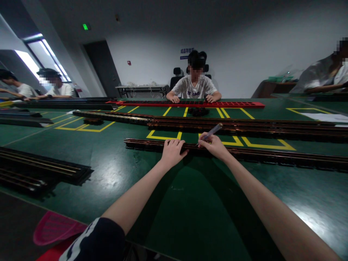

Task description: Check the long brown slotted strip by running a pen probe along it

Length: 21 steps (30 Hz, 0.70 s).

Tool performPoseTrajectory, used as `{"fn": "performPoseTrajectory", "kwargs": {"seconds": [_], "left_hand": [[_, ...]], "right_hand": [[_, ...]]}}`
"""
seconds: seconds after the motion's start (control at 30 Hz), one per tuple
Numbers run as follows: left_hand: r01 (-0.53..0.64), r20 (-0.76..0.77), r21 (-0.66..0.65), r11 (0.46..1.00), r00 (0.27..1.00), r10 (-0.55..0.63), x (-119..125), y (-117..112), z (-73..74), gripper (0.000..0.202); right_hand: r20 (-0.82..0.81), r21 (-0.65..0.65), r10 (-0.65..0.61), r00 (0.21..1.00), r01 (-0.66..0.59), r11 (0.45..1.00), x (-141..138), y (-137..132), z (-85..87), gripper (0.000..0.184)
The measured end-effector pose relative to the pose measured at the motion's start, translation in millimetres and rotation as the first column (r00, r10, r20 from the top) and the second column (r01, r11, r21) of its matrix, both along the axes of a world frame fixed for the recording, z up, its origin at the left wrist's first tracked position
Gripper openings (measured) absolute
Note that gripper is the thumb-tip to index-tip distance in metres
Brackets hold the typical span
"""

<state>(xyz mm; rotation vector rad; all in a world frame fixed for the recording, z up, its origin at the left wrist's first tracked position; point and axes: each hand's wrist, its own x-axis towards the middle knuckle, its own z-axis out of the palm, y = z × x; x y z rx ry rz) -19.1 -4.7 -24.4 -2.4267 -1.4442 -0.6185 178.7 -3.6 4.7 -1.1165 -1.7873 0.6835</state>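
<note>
A long dark rail (272, 156) with coppery lines along it lies across the green table in front of me. My left hand (173, 152) grips it near its left end, fingers over the far side and thumb at the near side. Between the thumb and fingers of my right hand (213, 145) is a slim pen-like tool (213, 132) with a clear handle and a brownish end cap. It leans up to the right, and its lower tip meets the rail a little right of my left hand. What the tip touches is too small to make out.
Beyond lies a bundle of similar rails (244, 127); more dark rails (46, 166) are at the left. Across the table a person (194, 85) has both hands at a red slotted strip (233, 104). Yellow tape marks the tabletop. A pink basket (58, 228) sits below the near edge.
</note>
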Motion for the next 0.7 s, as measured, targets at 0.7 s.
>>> {"fn": "performPoseTrajectory", "kwargs": {"seconds": [0.7], "left_hand": [[0.000,0.004,0.000,1.000,1.000,0.000,0.0,1.1,-1.6,0.036]], "right_hand": [[-0.031,-0.019,0.006,1.000,-0.007,1.000,-0.3,0.0,0.0,0.014]]}}
